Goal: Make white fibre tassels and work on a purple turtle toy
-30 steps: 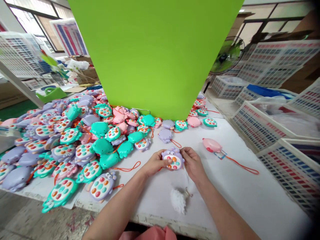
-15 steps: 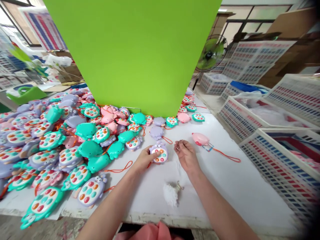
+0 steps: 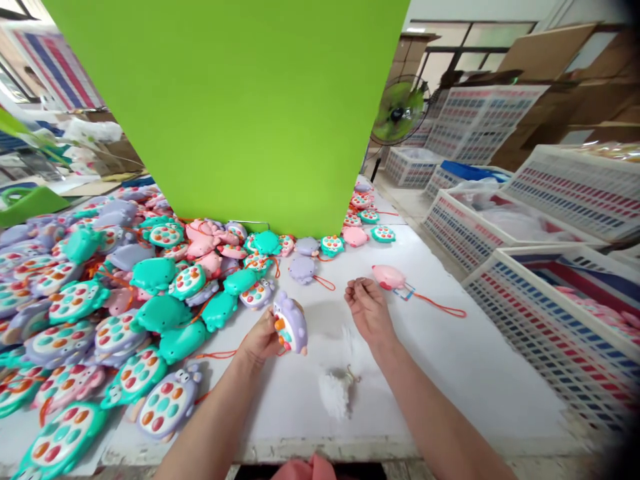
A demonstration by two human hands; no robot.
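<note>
My left hand (image 3: 263, 337) is closed around a purple animal-shaped toy (image 3: 295, 325) with coloured buttons, tilted up on its side above the white table. My right hand (image 3: 366, 303) hovers to its right with thumb and fingers pinched together; what they hold, if anything, is too small to make out. Beyond the right hand lies a pink toy (image 3: 389, 277) with a small blue-edged tag (image 3: 404, 292) and an orange strap (image 3: 443, 307). Between my forearms rests a bundle of white strands (image 3: 336, 393) with a gold-coloured tie. Behind my left hand sits another purple toy (image 3: 303, 269).
A heap of purple, green and pink toys (image 3: 165, 313) covers the table's left side. A large green panel (image 3: 235, 113) stands upright at the back. White plastic crates (image 3: 480, 287) line the right side, with a fan (image 3: 399, 115) and cardboard boxes (image 3: 545, 53) behind.
My left hand has lifted the purple toy and turned it from button side up onto its edge, moving slightly left. My right hand stays pinched. The camera view has shifted right.
</note>
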